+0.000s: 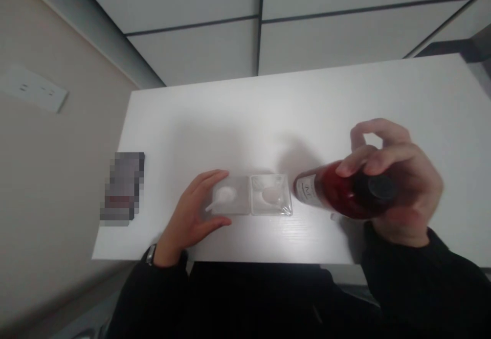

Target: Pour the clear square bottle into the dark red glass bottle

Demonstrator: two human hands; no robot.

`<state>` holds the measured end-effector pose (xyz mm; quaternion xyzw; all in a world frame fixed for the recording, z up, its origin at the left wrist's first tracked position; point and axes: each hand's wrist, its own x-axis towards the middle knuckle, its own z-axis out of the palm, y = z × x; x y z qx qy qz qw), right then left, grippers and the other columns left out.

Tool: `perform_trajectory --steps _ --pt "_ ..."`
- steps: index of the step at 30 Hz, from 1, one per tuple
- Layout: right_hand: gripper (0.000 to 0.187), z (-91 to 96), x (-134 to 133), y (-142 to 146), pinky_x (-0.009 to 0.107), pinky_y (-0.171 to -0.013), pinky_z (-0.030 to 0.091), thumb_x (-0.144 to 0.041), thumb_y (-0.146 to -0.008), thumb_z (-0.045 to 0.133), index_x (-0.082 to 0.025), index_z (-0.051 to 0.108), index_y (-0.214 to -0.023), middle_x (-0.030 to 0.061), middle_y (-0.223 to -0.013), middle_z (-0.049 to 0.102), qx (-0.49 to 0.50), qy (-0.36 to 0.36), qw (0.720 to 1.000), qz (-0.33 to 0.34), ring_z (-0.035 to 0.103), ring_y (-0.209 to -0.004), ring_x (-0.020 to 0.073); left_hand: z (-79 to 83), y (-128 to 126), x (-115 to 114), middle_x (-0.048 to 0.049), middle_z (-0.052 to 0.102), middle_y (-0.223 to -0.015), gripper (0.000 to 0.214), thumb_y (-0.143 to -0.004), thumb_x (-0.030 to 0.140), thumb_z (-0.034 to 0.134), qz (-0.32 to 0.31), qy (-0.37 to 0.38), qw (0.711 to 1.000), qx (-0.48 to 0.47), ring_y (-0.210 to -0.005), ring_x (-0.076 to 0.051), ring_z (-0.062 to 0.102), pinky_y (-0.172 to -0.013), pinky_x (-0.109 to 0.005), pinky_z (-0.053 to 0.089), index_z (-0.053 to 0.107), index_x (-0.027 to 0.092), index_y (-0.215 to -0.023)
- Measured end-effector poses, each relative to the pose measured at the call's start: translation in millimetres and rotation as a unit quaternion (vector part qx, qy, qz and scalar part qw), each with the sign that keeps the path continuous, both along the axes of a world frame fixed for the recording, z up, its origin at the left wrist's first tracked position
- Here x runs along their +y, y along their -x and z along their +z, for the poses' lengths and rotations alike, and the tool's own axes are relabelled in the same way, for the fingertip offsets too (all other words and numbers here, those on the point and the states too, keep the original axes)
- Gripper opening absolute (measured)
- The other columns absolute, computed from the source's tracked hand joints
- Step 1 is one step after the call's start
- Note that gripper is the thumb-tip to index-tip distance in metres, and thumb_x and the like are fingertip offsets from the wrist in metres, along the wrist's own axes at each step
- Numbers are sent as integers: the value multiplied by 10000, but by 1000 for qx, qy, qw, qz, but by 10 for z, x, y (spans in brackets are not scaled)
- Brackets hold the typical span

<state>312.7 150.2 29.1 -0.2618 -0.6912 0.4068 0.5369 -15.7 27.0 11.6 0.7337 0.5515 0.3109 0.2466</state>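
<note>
A small clear plastic box lies open near the table's front edge, its two halves side by side. Around the left half (pixel 240 203) curls my left hand (pixel 192 216), thumb along the near side and fingers along the far side. A white spoon-like piece (pixel 224 194) shows in that half. The right half (pixel 287 188) holds a pale rounded thing (pixel 271 195) that I cannot make out. To the right, my right hand (pixel 414 175) grips a bottle of red liquid (pixel 335 188) near its black cap; its white label faces left. Whether its base touches the table is unclear.
The white table (pixel 230 124) stands against pale panels (pixel 195 47). A pixelated dark object (pixel 123 185) lies at its left edge. A small translucent piece (pixel 333 217) is below the bottle. A wall socket (pixel 36 91) is at the left.
</note>
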Motion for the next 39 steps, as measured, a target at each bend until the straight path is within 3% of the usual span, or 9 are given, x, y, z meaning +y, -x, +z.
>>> perform_trajectory --steps 3,6,9,15,19,24,29,33,39 --pt "379 -41 23 -9 591 -1307 342 -594 -1032 567 -305 810 -996 48 -1322 707 -18 5 1000 21 731 -900 199 -39 -7 11 -127 631 -1497 615 -1001 606 660 -8 -15 1000 -22 -1409 -292 607 -1195 -481 504 552 290 -1518" --pt "343 -96 71 -6 592 -1310 330 -628 -965 663 -311 794 -947 38 -1183 725 -1 2 999 35 715 -1115 253 -97 -9 29 -126 653 -1463 513 -984 570 709 -2 -25 998 -55 -1384 -282 627 -1189 -478 504 622 261 -1384" --pt "380 -142 125 17 610 -1264 393 -675 -906 712 -302 780 -922 51 -1106 722 13 10 999 35 655 -1280 301 -159 -4 49 -137 675 -1422 510 -960 572 740 12 -24 997 -77 -1371 -289 635 -1196 -501 498 625 229 -1319" --pt "331 -210 131 97 534 -1110 530 -631 -935 693 -317 793 -957 34 -1199 790 57 49 995 58 701 -1220 273 -239 -4 101 -157 658 -1462 744 -879 732 737 53 10 994 -91 -1398 -334 617 -1218 -536 484 607 212 -1395" --pt "566 -266 119 135 582 -1223 447 -831 -866 633 -297 783 -976 60 -1356 765 27 82 996 38 660 -1345 315 -242 -16 134 -168 605 -1542 824 -870 749 730 57 0 994 -91 -1447 -349 585 -1234 -541 474 553 208 -1467" --pt "942 -286 64 -55 574 -1285 394 -981 -749 596 -321 625 -1420 119 -1593 594 -28 66 997 21 548 -1485 336 -202 -36 105 -207 523 -1607 894 -861 690 773 65 -29 994 -79 -1470 -354 554 -1284 -574 398 469 188 -1536" --pt "1035 -425 -278 -213 599 -1281 410 -660 -753 872 -339 386 -1608 141 -1701 421 -130 93 987 -27 495 -1523 344 -251 -189 26 -221 465 -1644 1024 -815 540 870 112 -49 989 -88 -1467 -351 555 -1251 -581 438 326 219 -1621" --pt "1085 -616 -486 -68 607 -1259 441 -494 -774 883 -300 277 -1652 177 -1718 367 -149 89 984 -31 434 -1569 361 -348 -320 29 -227 512 -1594 982 -815 420 886 159 -36 981 -106 -1510 -366 514 -1169 -546 530 339 227 -1607" --pt "1194 -809 -468 246 610 -1316 328 -409 -764 867 -189 129 -1677 264 -1688 386 -155 61 982 -87 428 -1578 376 -387 -343 93 -235 504 -1590 963 -798 388 902 168 -50 981 -87 -1504 -367 519 -1195 -556 501 370 202 -1579"
